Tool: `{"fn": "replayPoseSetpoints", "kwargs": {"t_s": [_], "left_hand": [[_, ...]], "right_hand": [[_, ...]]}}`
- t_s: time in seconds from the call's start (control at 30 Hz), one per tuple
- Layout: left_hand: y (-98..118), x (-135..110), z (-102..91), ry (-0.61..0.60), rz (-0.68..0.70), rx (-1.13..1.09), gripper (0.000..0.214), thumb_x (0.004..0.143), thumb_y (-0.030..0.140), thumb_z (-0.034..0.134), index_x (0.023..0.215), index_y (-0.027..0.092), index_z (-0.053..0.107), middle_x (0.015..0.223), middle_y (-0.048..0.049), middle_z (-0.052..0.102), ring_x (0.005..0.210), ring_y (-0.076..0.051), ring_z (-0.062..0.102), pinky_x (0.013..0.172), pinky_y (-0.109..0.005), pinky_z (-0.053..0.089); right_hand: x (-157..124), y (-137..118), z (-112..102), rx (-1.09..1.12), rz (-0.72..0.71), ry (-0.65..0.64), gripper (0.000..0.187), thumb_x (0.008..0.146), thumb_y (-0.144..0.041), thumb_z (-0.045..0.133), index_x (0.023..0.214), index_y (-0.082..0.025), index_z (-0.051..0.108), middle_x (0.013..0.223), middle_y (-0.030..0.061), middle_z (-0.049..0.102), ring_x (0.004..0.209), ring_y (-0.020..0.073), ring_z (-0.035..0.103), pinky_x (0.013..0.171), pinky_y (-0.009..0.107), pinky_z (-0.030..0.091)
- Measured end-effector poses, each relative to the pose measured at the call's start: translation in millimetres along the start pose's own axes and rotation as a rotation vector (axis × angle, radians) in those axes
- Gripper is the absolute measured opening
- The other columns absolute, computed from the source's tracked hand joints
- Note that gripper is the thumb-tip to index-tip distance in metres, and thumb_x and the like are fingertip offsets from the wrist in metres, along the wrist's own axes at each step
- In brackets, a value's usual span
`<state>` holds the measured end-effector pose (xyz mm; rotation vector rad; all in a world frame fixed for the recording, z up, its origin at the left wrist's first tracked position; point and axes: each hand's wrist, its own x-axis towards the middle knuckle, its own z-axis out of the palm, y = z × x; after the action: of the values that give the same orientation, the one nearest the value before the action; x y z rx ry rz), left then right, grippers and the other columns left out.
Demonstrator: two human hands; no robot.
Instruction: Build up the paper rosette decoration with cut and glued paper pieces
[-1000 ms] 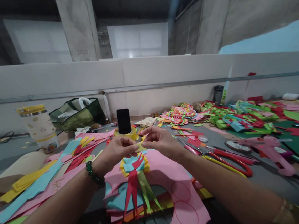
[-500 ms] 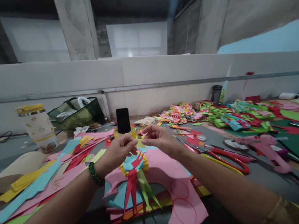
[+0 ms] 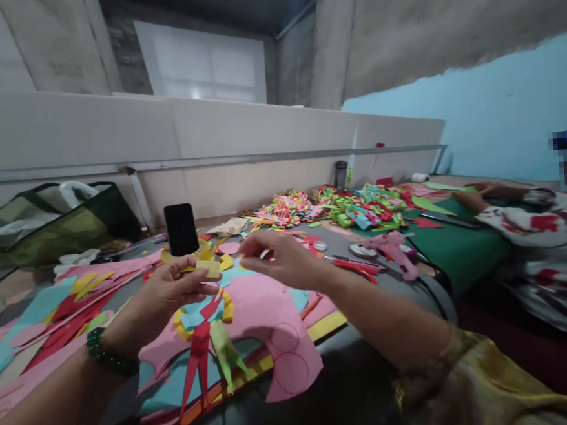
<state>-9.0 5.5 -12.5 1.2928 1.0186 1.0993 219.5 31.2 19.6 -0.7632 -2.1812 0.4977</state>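
My left hand (image 3: 170, 288), with a green bead bracelet (image 3: 101, 351), pinches a small pale yellow felt-like piece (image 3: 208, 270) between thumb and fingers. To its right, my right hand (image 3: 281, 258) hovers apart from that piece. Its fingers are loosely bent, thumb apart from them, and I see nothing in them. Below the hands lies a rosette with a blue and yellow frilled top (image 3: 198, 314), red tails (image 3: 201, 354) and green tails (image 3: 225, 352). It rests on a stack of coloured sheets, topped by a pink sheet (image 3: 270, 304) with drawn circles.
Behind my left hand stands a black phone (image 3: 181, 229). Coloured strips (image 3: 63, 325) spread to the left, near a green bag (image 3: 55, 222). Rightward are scissors (image 3: 353, 267), a pink glue gun (image 3: 396, 253) and heaps of cut pieces (image 3: 283, 209). Another person's sleeve (image 3: 522, 225) is at far right.
The view has turned right, bringing another person into sight. My hands have drawn apart: the yellow piece stays in my left hand, and my right hand has come off it.
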Motion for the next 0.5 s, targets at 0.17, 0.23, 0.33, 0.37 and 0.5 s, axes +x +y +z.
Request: {"fn": "replayPoseSetpoints", "kwargs": {"t_s": [0.17,0.23,0.33,0.37,0.5], "left_hand": [[1,1,0.5,-0.046,-0.033,-0.01,0.029,0.067,0.034,0.079,0.081,0.016,0.062,0.087,-0.0026,0.072,0.08,-0.016,0.07,0.069,-0.022,0.052],[3,1,3.8,-0.046,-0.05,-0.047,0.029,0.064,0.032,0.081,0.076,0.015,0.06,0.08,-0.0016,0.071,0.077,-0.015,0.07,0.068,-0.021,0.051],[5,-1,7.6,-0.074,-0.062,-0.106,0.028,0.063,0.029,0.082,0.071,0.015,0.059,0.071,-0.0005,0.07,0.072,-0.014,0.069,0.067,-0.02,0.051],[5,-2,8.1,-0.089,-0.061,-0.121,0.028,0.064,0.029,0.082,0.072,0.015,0.059,0.071,-0.0007,0.07,0.072,-0.013,0.069,0.067,-0.021,0.051],[4,-2,7.0,-0.091,-0.067,-0.172,0.03,0.063,0.027,0.083,0.075,0.014,0.06,0.074,-0.0011,0.07,0.071,-0.012,0.068,0.065,-0.019,0.051]], "right_hand": [[-55,32,-74,-0.69,0.4,-0.151,0.012,0.078,-0.03,0.062,0.084,-0.021,0.067,0.082,0.0077,0.068,0.071,0.0199,0.06,0.058,0.028,0.039],[-76,50,-86,-0.813,0.57,-0.221,0.02,0.075,-0.029,0.064,0.092,-0.019,0.068,0.085,0.012,0.069,0.073,0.0241,0.062,0.056,0.029,0.038],[-96,71,-85,-0.843,0.62,-0.241,0.036,0.073,-0.021,0.059,0.108,-0.015,0.065,0.09,0.016,0.069,0.075,0.0281,0.063,0.056,0.031,0.038],[-100,76,-83,-0.833,0.627,-0.229,0.044,0.072,-0.02,0.058,0.116,-0.014,0.061,0.091,0.0166,0.069,0.077,0.0285,0.064,0.057,0.031,0.039],[-104,82,-88,-0.726,0.651,-0.116,0.064,0.069,-0.019,0.055,0.131,-0.009,0.045,0.099,0.0163,0.067,0.083,0.0287,0.063,0.064,0.033,0.044]]}}
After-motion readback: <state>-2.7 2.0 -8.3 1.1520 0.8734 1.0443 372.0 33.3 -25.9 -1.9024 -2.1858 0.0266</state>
